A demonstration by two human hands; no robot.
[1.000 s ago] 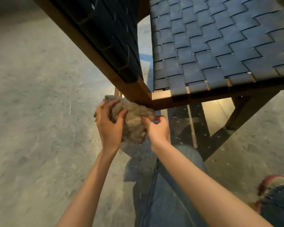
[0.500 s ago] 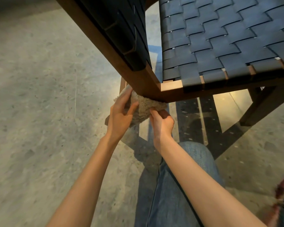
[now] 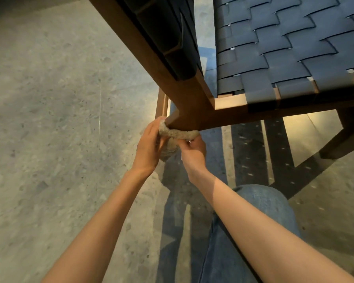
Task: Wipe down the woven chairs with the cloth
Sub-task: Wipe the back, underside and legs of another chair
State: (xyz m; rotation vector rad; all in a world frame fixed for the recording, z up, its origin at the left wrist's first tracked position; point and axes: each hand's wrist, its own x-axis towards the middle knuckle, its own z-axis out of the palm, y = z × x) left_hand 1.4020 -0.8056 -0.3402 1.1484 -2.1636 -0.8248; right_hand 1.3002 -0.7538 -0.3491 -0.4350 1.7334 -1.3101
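A woven chair (image 3: 284,50) with dark interlaced straps and a brown wooden frame (image 3: 192,107) fills the top right. A beige fluffy cloth (image 3: 178,134) is pressed against the underside of the frame's near corner joint. My left hand (image 3: 149,148) holds the cloth's left end against the wood. My right hand (image 3: 193,154) pinches the cloth's right end just below the joint. Part of the cloth hangs down between the two hands, partly hidden by them.
Speckled grey stone floor (image 3: 49,119) spreads to the left. A chair leg (image 3: 343,137) slants down at the right, another thin leg (image 3: 161,103) stands behind the cloth. My jeans-clad knee (image 3: 253,221) is below the hands.
Both hands have carried the cloth up from below the chair's corner until it presses on the underside of the joint. The view has moved closer to the chair.
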